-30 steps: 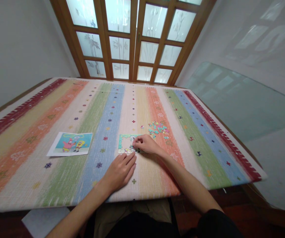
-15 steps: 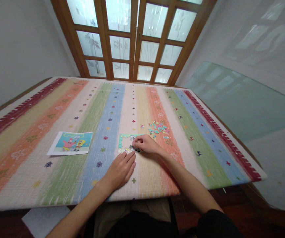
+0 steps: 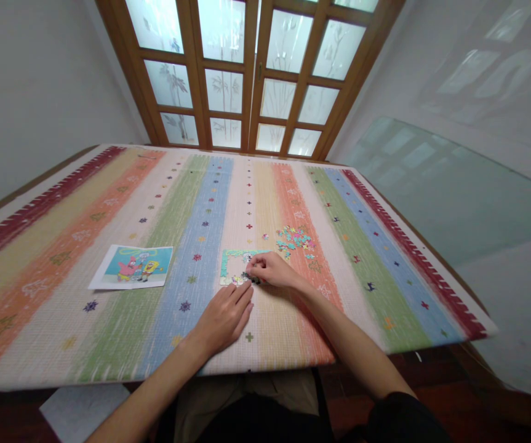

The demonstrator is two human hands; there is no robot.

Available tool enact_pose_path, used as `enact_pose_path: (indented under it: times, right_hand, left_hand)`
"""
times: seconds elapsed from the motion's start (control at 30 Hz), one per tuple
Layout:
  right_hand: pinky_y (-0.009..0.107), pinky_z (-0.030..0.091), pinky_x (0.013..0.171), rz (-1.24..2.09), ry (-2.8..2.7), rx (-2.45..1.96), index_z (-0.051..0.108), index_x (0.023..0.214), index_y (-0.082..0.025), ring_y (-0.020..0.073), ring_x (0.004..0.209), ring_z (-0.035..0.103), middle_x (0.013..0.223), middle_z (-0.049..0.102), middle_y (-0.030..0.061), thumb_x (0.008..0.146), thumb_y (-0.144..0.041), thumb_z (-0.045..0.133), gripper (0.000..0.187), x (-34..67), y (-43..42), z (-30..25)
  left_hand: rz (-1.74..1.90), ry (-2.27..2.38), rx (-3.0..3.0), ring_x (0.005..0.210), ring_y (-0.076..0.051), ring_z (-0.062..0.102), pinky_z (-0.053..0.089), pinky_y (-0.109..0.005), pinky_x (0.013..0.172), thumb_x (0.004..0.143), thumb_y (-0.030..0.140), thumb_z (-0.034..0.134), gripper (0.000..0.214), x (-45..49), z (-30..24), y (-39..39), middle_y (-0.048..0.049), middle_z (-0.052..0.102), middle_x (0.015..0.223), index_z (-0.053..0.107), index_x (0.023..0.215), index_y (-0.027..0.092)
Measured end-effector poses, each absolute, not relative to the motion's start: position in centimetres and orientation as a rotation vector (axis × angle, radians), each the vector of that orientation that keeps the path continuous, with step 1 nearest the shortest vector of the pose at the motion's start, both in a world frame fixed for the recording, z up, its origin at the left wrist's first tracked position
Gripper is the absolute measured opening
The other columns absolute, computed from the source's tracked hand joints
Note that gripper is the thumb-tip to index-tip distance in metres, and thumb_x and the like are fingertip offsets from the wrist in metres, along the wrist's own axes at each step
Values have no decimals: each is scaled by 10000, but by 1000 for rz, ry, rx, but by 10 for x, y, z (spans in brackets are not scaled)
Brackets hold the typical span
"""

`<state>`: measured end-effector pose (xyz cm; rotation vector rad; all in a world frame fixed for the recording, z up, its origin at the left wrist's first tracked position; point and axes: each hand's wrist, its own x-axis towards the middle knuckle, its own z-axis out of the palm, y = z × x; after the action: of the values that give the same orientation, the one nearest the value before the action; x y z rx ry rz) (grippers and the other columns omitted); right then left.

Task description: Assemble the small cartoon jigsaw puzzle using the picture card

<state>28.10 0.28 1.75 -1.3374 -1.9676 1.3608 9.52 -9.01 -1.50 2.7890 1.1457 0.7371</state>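
A partly built jigsaw frame [image 3: 231, 266] lies on the striped mat [image 3: 108, 203]. My right hand [image 3: 272, 269] rests on the frame's right side, fingers curled and pinched on a small puzzle piece at the lower edge. My left hand [image 3: 224, 317] lies flat on the mat just below the frame, fingers stretched out and together, holding nothing. A pile of loose puzzle pieces [image 3: 295, 238] sits just beyond my right hand.
A printed cartoon reference picture [image 3: 131, 266] lies to the left on the mat. Wooden glazed doors [image 3: 247, 74] stand behind the table. A glass tabletop [image 3: 454, 191] lies to the right. The mat's near edge runs just above my lap.
Almost nothing has moved. My right hand's fingers have shifted slightly over the frame's lower right edge; my left hand stays flat in place.
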Motion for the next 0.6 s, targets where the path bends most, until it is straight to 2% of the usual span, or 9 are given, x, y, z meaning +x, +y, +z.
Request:
enact_pose_path:
  times: [0.4,0.6]
  right_hand:
    - [226,306,567,1284,-2050,-1299,684,764,-134,95,550,416,565,511,-60,836,-221,638,122,280,1,16]
    - [227,329,620,1120,-2286,-1149,679,841,-149,111,608,476,664,584,-27,890,-180,613,88,280,-4,20]
  left_hand:
    - [679,1166,2826,1032,-283,631,507,-475,901,1050,238,368,366,96,-15,-89,-169,679,1225,565,1334,118]
    - [666,1182,2837,1007,-285,628,507,-469,882,1043,223,370,369,97,-14,-89,-170,681,1219,561,1340,115]
